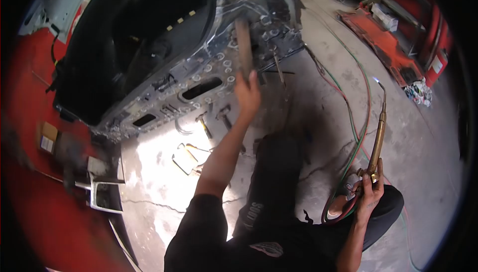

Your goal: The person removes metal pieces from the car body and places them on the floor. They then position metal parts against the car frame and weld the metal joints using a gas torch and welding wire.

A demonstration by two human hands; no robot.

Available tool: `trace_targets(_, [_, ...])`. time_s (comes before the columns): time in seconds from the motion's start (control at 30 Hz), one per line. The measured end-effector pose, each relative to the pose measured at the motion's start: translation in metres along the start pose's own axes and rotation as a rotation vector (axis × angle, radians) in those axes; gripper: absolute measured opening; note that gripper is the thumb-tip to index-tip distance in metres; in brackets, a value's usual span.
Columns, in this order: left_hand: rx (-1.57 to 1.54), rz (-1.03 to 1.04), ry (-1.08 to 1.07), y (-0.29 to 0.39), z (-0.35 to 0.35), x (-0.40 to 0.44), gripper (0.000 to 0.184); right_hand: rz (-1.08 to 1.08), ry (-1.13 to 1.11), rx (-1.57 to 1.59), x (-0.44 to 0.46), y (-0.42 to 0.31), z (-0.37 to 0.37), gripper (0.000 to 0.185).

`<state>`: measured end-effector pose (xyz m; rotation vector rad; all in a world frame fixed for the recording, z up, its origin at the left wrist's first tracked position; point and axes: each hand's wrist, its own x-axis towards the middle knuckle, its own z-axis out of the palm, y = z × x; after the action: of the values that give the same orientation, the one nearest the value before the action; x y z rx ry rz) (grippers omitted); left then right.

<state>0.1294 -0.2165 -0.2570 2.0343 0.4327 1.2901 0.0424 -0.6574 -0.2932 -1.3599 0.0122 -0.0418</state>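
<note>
My left hand (247, 94) is closed round the wooden handle (244, 48) of a hammer. The hammer's head end is blurred against the upper part of a bare car body panel (219, 73), so I cannot tell whether it touches the metal. Ring-shaped marks and oblong openings run along that panel. Low on the right, my right hand (371, 192) grips a brass gas torch (378, 140) near its valves. The torch points upward, away from the panel, and a small bright flame (376, 80) burns at its bent tip.
Green and red hoses (356, 132) trail across the concrete floor from the torch. Hammers (225, 115) and other tools lie below the panel. A red panel (381, 43) rests at upper right. Red bodywork (30, 197) and a cardboard box (48, 137) stand left.
</note>
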Motion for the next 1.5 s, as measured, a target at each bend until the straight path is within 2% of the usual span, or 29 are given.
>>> trace_targets(0.03, [0.035, -0.054, -0.027, 0.015, 0.007, 0.016, 0.047, -0.002, -0.007, 0.005, 0.001, 0.000, 0.003, 0.071])
trace_targets(0.13, [0.085, 0.058, 0.108, -0.016, 0.017, 0.004, 0.046, 0.008, -0.002, 0.008, -0.001, 0.004, 0.001, 0.071])
trace_targets(0.2, [-0.071, 0.032, 0.020, -0.026, 0.001, -0.021, 0.047, -0.016, 0.008, 0.022, 0.000, -0.001, 0.005, 0.070])
trace_targets(0.27, [-0.116, 0.136, 0.040, -0.018, 0.003, -0.014, 0.049, -0.029, 0.015, 0.024, 0.000, 0.000, 0.006, 0.071])
trace_targets(0.37, [0.118, 0.154, -0.047, 0.006, 0.022, 0.040, 0.049, 0.003, 0.017, -0.012, 0.003, 0.000, 0.003, 0.071])
trace_targets(0.4, [0.121, 0.028, -0.160, 0.020, 0.019, 0.045, 0.050, 0.016, 0.005, -0.014, -0.003, 0.002, 0.001, 0.071])
trace_targets(0.53, [0.046, 0.042, 0.028, -0.024, -0.014, -0.016, 0.051, -0.033, 0.003, 0.043, -0.001, 0.004, 0.003, 0.071])
trace_targets(0.67, [0.049, 0.108, 0.084, -0.001, 0.003, 0.011, 0.054, -0.032, -0.005, 0.025, 0.002, 0.010, 0.000, 0.071])
trace_targets(0.77, [-0.053, -0.077, -0.021, 0.020, 0.019, 0.016, 0.054, 0.003, 0.007, 0.025, -0.002, 0.004, 0.001, 0.070])
trace_targets(0.8, [0.189, 0.151, 0.249, -0.033, 0.038, -0.007, 0.049, -0.009, -0.002, 0.003, -0.002, 0.006, 0.000, 0.070])
trace_targets(0.9, [-0.163, -0.046, 0.051, -0.030, 0.010, -0.043, 0.049, -0.044, 0.008, 0.038, -0.001, 0.004, 0.001, 0.070])
trace_targets(0.93, [-0.171, -0.033, 0.060, -0.012, 0.009, -0.029, 0.049, -0.051, 0.012, 0.049, 0.000, 0.006, -0.001, 0.071])
trace_targets(1.03, [-0.044, -0.170, 0.023, 0.031, 0.018, 0.029, 0.048, -0.009, 0.046, -0.009, -0.002, 0.003, -0.004, 0.071])
trace_targets(1.13, [0.097, 0.025, 0.132, -0.025, 0.008, 0.015, 0.047, -0.006, 0.030, 0.003, -0.004, 0.003, -0.006, 0.071])
trace_targets(1.2, [0.010, 0.123, 0.184, -0.062, -0.030, -0.020, 0.050, -0.007, 0.046, 0.028, -0.001, 0.005, -0.002, 0.071])
trace_targets(1.3, [0.022, 0.054, -0.115, -0.024, -0.075, 0.007, 0.048, -0.026, 0.039, 0.027, -0.001, 0.009, -0.005, 0.071])
trace_targets(1.43, [0.279, 0.088, -0.207, 0.018, -0.073, 0.064, 0.043, -0.001, 0.020, 0.030, -0.001, 0.013, -0.003, 0.070])
trace_targets(1.5, [0.279, 0.065, -0.239, 0.016, -0.084, 0.052, 0.044, 0.006, 0.022, 0.036, -0.002, 0.009, 0.001, 0.070])
